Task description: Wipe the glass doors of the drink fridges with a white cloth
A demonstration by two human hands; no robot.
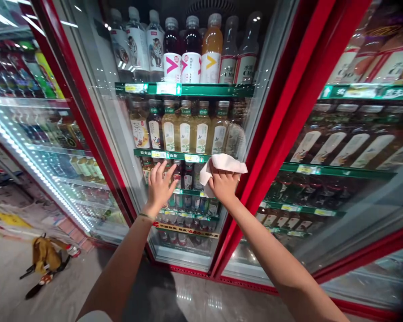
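In the head view, my right hand (224,184) presses a white cloth (225,163) to the glass door (195,250) of a drinks fridge, close to its right red frame (255,156). Parts of the cloth stick out above and to the left of the fingers. My left hand (160,185) is raised before the same glass with its fingers spread and nothing in it. Whether its fingertips touch the pane, I cannot tell. Through the glass, rows of bottles (185,127) stand on green-edged shelves (188,89) behind both hands.
To the right stands another red-framed fridge door with bottles (342,147) behind it. A lit fridge (50,156) full of drinks is on the left. On the grey floor (97,286) at the lower left lies a brown bag (46,254) with straps.
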